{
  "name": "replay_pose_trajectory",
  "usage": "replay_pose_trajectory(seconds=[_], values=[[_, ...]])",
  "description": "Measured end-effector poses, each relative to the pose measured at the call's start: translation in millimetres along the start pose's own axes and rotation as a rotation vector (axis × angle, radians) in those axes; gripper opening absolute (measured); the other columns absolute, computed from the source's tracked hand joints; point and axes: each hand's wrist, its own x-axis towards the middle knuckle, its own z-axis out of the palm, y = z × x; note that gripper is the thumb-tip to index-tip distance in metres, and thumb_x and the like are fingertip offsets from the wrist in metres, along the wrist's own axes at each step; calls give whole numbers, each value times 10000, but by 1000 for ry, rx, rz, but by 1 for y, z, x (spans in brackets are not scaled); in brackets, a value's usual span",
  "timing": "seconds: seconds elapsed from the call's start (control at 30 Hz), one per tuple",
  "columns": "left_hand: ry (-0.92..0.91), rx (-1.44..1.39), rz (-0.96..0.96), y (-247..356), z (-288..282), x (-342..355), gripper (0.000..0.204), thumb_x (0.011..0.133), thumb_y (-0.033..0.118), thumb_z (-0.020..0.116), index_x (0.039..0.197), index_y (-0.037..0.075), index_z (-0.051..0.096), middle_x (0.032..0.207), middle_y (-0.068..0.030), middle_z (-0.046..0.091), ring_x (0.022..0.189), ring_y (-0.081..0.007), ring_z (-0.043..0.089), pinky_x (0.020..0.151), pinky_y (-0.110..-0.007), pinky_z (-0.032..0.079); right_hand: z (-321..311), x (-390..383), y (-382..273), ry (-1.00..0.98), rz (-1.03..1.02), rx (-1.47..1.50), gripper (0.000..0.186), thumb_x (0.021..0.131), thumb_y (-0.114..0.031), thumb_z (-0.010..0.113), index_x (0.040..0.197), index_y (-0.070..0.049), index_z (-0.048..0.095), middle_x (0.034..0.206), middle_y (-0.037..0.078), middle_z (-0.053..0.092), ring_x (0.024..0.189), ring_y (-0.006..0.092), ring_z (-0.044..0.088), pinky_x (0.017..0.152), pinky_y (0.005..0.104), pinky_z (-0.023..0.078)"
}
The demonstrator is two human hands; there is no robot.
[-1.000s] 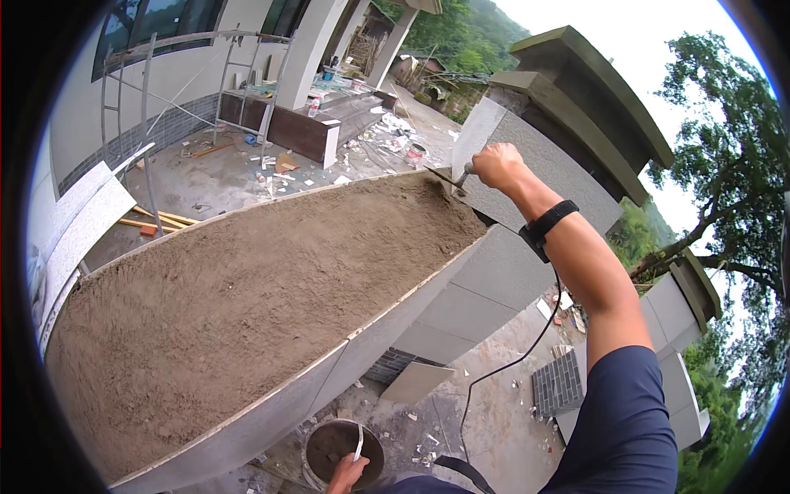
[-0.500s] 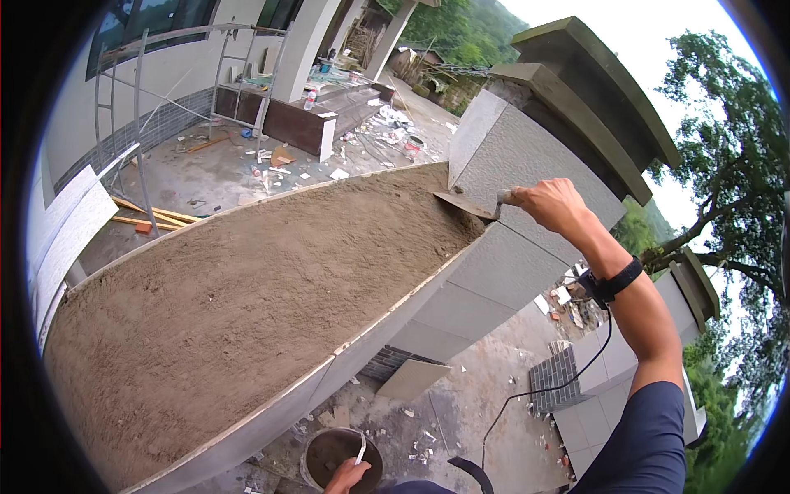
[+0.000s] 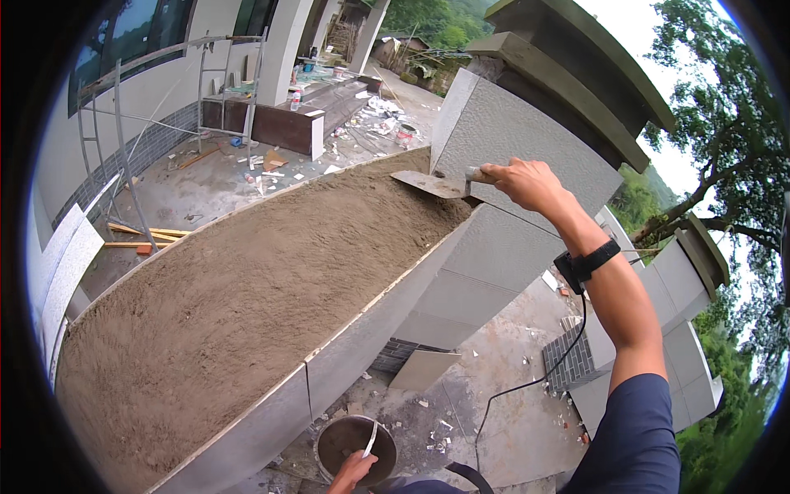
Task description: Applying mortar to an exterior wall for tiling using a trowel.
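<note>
My right hand point(image 3: 531, 188) is closed round the handle of a trowel point(image 3: 429, 184). The trowel's flat metal blade hovers over the far right end of a long bed of grey-brown mortar point(image 3: 255, 272), close to the tiled pillar point(image 3: 527, 156). Low in the picture, my left hand point(image 3: 354, 469) grips the pale handle of a round bucket point(image 3: 393, 445). What lies in the bucket looks dark and grey. The bed's mortar has a rough surface, and a thin pale edge of grey slabs point(image 3: 280, 395) borders it on the near side.
A black band with a small device point(image 3: 586, 265) sits on my right wrist, its cable hanging down. Beyond the wall stand metal scaffolding point(image 3: 123, 132) and littered steps point(image 3: 337, 107). Below, a loose tile point(image 3: 423, 370) leans against the wall base. Another tiled pillar point(image 3: 683, 362) stands at right.
The trowel has lifted from the mortar at the pillar's foot and shifted left, its blade now flatter. My left hand still holds the bucket. The whole view has shifted slightly.
</note>
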Motion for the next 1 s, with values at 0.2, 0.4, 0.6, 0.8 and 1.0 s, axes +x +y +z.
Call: replay_pose_trajectory(seconds=[0.2, 0.4, 0.6, 0.8, 1.0], values=[[24, -36, 14, 17, 4, 5, 251, 830, 273, 622, 852, 27, 582, 709, -10, 525, 593, -96, 491, 520, -244, 403, -7, -45, 39, -136, 13, -2, 342, 894, -197, 587, 1232, -249, 586, 835, 116, 653, 791, 299, 655, 642, 423, 512], [52, -131, -34, 27, 1, 6, 189, 829, 221, 623, 846, 39, 574, 702, -12, 521, 551, -82, 469, 470, -227, 373, 12, -114, 45, -24, 186, 46, 373, 888, -182, 601, 1247, -278, 568, 817, 101, 583, 752, 271, 627, 631, 386, 504], [32, -226, -46, 30, -3, 1, 158, 847, 192, 608, 897, 43, 585, 698, -9, 524, 540, -81, 477, 466, -217, 371, 81, -150, 17, 194, 108, 101, 543, 870, -95, 578, 1344, -341, 480, 810, 66, 481, 763, 221, 563, 574, 354, 487], [64, -198, -33, 47, 1, -9, 160, 857, 196, 595, 897, 43, 572, 696, 3, 506, 538, -68, 450, 458, -213, 350, 116, -173, 36, 204, 223, -12, 592, 841, -46, 564, 1353, -328, 476, 829, 67, 484, 758, 222, 567, 580, 345, 504], [69, -172, -54, 50, 0, -5, 174, 853, 203, 606, 910, 42, 575, 698, 1, 510, 542, -72, 458, 462, -212, 360, 96, -186, 43, 170, 318, 44, 532, 865, -78, 560, 1341, -308, 503, 833, 78, 508, 784, 253, 603, 595, 379, 510]])
